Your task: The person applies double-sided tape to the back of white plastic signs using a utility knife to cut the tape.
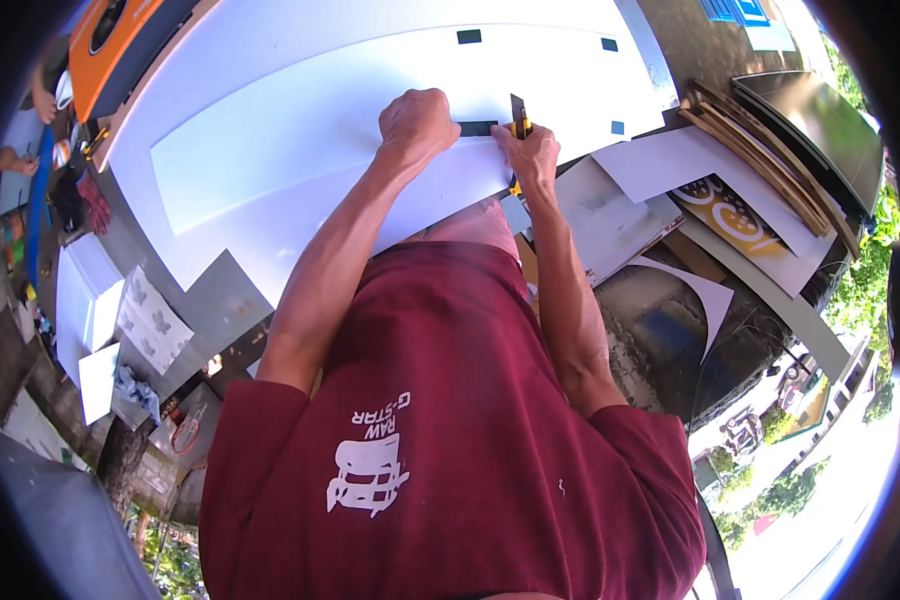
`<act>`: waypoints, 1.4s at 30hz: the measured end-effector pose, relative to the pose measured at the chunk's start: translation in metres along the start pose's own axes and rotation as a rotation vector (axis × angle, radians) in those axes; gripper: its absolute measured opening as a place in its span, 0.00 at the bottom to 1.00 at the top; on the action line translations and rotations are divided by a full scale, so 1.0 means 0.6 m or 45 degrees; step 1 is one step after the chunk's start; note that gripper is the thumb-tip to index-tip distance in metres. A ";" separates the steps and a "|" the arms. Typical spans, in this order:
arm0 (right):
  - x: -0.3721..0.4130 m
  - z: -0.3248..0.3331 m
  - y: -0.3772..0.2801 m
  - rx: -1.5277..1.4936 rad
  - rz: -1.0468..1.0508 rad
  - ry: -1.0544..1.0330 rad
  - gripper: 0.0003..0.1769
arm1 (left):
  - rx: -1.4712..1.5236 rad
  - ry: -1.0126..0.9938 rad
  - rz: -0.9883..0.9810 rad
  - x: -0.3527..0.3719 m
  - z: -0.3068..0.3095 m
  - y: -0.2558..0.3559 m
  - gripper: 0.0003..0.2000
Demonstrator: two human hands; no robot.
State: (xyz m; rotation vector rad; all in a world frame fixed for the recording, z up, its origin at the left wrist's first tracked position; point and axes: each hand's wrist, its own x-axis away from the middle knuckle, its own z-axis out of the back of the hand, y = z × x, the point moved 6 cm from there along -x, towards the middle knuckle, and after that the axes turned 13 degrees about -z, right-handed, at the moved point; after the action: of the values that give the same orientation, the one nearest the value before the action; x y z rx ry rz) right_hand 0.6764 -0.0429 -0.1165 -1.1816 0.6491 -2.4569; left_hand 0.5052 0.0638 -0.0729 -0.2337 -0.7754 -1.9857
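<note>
My left hand [417, 122] is closed in a fist over a large white sheet [300, 130], its thumb side at the left end of a short dark strip [479, 129] that looks like tape. My right hand [532, 152] grips a yellow and black utility knife [517, 112], its blade pointing away from me. The fingertips of that hand are at the strip's right end. Dark square patches lie on the sheet: one at the far edge [469, 37], another at the far right [609, 44], and a bluish one [618, 128] nearer.
Right of the sheet are white offcuts [660, 165], a yellow patterned board [730, 215] and wooden strips [770, 160]. An orange case [120, 45] stands at the far left. Another person's hand [45, 105] shows at the left edge, near a blue strip [40, 200].
</note>
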 end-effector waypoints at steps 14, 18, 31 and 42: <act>-0.004 0.000 -0.006 0.203 0.053 0.048 0.20 | -0.107 0.015 -0.033 -0.006 -0.003 0.013 0.08; -0.004 -0.004 -0.008 0.247 0.066 0.087 0.21 | -0.105 0.047 -0.057 -0.006 -0.009 0.014 0.08; 0.028 0.000 -0.034 0.515 0.031 0.273 0.42 | 0.013 0.118 -0.104 0.029 0.003 0.024 0.10; 0.065 0.003 0.023 0.414 0.288 -0.107 0.23 | -0.033 0.097 -0.104 0.017 -0.005 0.020 0.12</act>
State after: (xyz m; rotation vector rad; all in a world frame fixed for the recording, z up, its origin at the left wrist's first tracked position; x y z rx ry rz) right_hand 0.6561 -0.0737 -0.0981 -1.0159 0.3219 -2.2056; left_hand 0.5102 0.0502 -0.0656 -0.1425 -0.7204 -2.0699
